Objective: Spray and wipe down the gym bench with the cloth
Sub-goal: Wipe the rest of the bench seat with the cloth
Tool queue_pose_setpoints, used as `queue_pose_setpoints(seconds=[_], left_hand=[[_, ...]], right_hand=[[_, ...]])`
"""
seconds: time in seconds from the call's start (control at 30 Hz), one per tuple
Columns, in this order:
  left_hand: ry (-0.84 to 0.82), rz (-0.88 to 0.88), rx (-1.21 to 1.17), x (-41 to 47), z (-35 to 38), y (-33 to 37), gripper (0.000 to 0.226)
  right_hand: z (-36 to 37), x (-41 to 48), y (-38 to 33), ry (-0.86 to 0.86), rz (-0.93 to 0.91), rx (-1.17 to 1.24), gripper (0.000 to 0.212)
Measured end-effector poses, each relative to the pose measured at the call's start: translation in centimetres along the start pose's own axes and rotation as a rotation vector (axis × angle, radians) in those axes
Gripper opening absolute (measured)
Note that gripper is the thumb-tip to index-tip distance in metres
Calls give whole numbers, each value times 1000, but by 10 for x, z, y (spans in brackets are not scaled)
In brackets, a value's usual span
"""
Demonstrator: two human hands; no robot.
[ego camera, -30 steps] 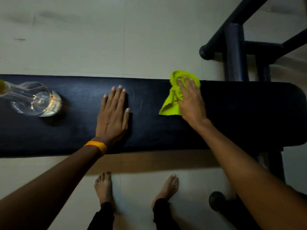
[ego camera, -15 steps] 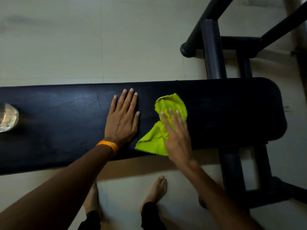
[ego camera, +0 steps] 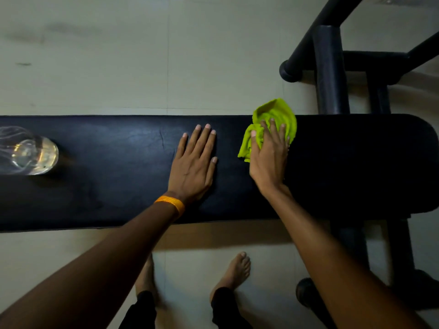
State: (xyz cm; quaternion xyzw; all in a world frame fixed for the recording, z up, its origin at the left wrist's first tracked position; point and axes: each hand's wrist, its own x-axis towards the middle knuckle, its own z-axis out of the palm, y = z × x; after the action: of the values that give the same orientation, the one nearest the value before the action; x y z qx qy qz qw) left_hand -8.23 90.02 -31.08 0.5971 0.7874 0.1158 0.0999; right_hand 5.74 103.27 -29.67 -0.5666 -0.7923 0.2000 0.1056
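The black padded gym bench (ego camera: 107, 186) runs left to right across the view. A bright green cloth (ego camera: 275, 115) lies bunched at the bench's far edge, right of centre. My right hand (ego camera: 269, 157) presses down on the cloth with fingers spread over it. My left hand (ego camera: 193, 162), with an orange band at the wrist, rests flat and empty on the pad just left of the cloth. A clear spray bottle (ego camera: 28, 154) stands on the bench at the far left, seen from above.
The bench's black metal frame (ego camera: 330, 74) rises beyond the right end, with more tubing (ego camera: 401, 269) below it on the near side. My bare feet (ego camera: 237, 269) stand on the pale tiled floor (ego camera: 142, 55) close to the bench's near edge.
My right hand has pushed the cloth from the bench's near edge back across to the far edge. My left hand has stayed flat on the pad.
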Motion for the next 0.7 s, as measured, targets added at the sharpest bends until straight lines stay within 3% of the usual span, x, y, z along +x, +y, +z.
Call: queue_pose_setpoints(seconds=[0.1,0.2,0.37,0.5,0.6,0.7], left_hand=[[-47,57,29,-13,-8,-26,62],[-23,-34,76,-49,-19,-70,65],[20,-207,63,-110,-33,-110,66],[16,-278,65,-140,-43,-136,65],[4,-305,76,-152,-48,-155,66],[3,-328,62,-161,-51,-167,67]], right_hand=[[8,20,-14,-31,-24,-47,55],[19,3,-40,-30,-26,-29,56],[62,-128,-107,-96,-434,1,50],[60,-141,-81,-88,-606,-70,52],[44,-123,-53,-69,-481,-94,59],[49,-144,-68,2,-133,23,63]])
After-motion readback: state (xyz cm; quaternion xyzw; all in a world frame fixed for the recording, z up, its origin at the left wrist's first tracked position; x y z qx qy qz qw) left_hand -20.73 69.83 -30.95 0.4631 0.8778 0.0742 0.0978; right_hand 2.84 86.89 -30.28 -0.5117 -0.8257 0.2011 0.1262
